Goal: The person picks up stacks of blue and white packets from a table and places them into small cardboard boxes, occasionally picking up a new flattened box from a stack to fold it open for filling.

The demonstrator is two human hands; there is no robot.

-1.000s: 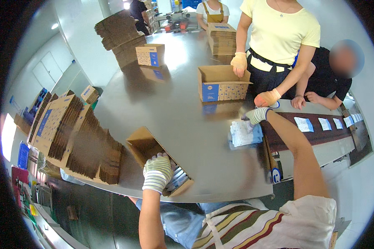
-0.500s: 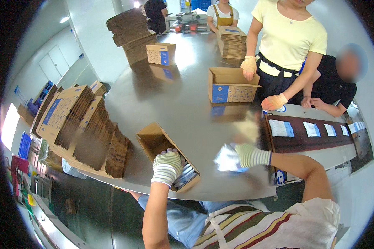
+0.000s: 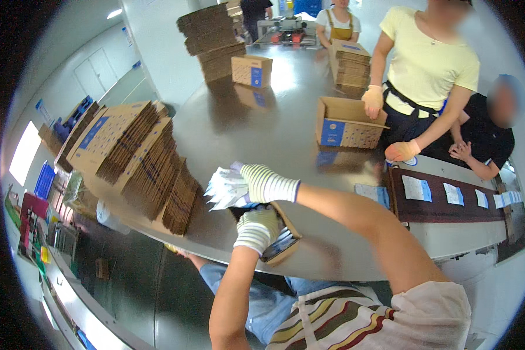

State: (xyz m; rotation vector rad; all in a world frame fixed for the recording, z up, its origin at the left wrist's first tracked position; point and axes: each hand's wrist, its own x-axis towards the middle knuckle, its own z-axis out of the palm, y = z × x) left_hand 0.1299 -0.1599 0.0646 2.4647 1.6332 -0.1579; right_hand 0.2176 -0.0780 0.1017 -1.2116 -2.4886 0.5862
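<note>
A bunch of white-and-blue packets point(image 3: 226, 188) is gripped in my right hand point(image 3: 269, 183), which wears a striped glove. It hangs over the far end of an open cardboard carton point(image 3: 284, 252) near the table's front edge. My left hand point(image 3: 256, 231), gloved alike, reaches into that carton with bent fingers; their tips are hidden inside. More packets point(image 3: 281, 238) stand in the carton, just right of the left hand. The right forearm crosses above the table from the right.
Flattened cartons point(image 3: 128, 151) are piled at the left, with another stack point(image 3: 210, 44) behind. A person in orange gloves touches an open carton point(image 3: 350, 135). Packets lie on a dark conveyor belt point(image 3: 449, 211) at the right; one packet point(image 3: 372, 195) lies by its end.
My right hand has swung left from the right side of the table to above the carton, carrying the packets. My left hand stays at the carton. The whole view has shifted slightly.
</note>
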